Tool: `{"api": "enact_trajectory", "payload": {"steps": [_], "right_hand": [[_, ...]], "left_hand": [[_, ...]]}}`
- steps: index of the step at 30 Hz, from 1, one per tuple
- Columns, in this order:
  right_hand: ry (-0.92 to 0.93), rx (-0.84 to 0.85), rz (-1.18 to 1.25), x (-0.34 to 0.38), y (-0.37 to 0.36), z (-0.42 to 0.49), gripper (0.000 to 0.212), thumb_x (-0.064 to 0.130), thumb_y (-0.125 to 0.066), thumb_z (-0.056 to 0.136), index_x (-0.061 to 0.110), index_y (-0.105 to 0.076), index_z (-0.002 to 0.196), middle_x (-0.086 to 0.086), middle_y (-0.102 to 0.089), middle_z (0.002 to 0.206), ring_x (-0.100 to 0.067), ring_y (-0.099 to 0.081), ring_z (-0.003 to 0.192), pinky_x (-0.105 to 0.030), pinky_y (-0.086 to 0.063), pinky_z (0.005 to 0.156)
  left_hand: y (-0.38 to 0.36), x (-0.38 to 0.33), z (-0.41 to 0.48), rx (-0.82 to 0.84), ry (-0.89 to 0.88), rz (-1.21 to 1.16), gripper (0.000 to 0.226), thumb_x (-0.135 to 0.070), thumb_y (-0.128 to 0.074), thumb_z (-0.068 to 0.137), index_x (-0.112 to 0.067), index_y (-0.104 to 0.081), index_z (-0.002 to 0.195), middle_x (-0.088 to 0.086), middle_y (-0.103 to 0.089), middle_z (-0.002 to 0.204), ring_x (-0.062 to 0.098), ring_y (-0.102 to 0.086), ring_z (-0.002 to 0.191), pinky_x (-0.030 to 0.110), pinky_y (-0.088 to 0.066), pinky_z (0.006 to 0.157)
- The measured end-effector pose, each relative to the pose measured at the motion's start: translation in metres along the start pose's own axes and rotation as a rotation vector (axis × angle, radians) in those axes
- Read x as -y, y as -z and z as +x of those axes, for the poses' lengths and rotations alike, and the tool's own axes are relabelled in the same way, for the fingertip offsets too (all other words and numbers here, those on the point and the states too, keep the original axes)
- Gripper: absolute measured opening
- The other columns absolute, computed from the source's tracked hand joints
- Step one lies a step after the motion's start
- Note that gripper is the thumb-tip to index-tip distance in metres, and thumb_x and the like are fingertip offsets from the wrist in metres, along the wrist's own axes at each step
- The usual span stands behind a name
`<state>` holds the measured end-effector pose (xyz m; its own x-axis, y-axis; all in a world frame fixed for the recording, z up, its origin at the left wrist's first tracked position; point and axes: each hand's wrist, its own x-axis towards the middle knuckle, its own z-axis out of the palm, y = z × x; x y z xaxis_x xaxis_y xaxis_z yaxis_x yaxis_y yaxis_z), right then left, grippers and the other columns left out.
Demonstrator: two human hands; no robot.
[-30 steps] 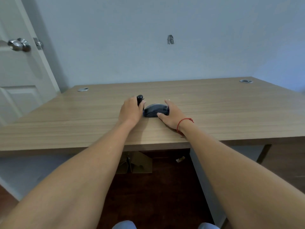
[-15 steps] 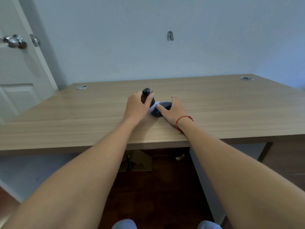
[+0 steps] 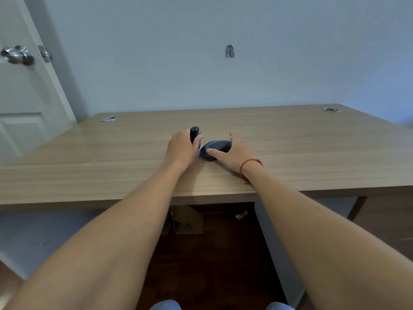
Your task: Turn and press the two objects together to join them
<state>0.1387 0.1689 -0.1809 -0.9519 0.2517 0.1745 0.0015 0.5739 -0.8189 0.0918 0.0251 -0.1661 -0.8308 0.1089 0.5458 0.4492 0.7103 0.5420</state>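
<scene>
On wooden desk (image 3: 290, 153), left hand (image 3: 181, 148) gripping black handle (image 3: 194, 133), right hand (image 3: 232, 151) holding dark, possibly unlabelled mouse (image 3: 218, 146)

The dark, rounded mouse-shaped object (image 3: 218, 148) is lying flat on the wooden desk (image 3: 290, 148), near the middle of the desk's front half and well back from its front edge. Its domed top is facing upward, with its long axis running roughly left to right. A pale bluish-white patch is showing at its left end, low against the desk; its nature cannot be determined. The black rod-shaped object (image 3: 194, 133) is standing roughly upright just left of the mouse-shaped object, its rounded top end pointing upward. Its lower portion is hidden from view.
</scene>
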Motion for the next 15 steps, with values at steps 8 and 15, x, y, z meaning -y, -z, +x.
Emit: {"api": "enact_trajectory", "payload": {"steps": [8, 15], "right_hand": [[0.001, 0.012, 0.004, -0.002, -0.001, 0.002, 0.100, 0.046, -0.073, 0.078, 0.016, -0.016, 0.154, -0.006, -0.036, 0.155, -0.026, -0.039, 0.140, -0.036, -0.035, 0.106], [0.000, -0.003, 0.003, -0.002, -0.002, 0.004, 0.100, 0.046, -0.074, 0.077, 0.015, -0.017, 0.154, -0.007, -0.036, 0.155, -0.027, -0.039, 0.139, -0.036, -0.035, 0.108]], "left_hand": [[-0.004, -0.018, 0.000, -0.089, -0.028, -0.191, 0.038, -0.033, -0.057, 0.092, -0.008, -0.045, 0.067, 0.003, -0.045, 0.059, 0.026, -0.045, 0.063, 0.029, -0.031, 0.059], [0.001, -0.001, 0.003, -0.026, 0.018, -0.006, 0.040, -0.035, -0.054, 0.093, -0.010, -0.042, 0.065, 0.006, -0.050, 0.065, 0.029, -0.049, 0.070, 0.030, -0.029, 0.062]]}}
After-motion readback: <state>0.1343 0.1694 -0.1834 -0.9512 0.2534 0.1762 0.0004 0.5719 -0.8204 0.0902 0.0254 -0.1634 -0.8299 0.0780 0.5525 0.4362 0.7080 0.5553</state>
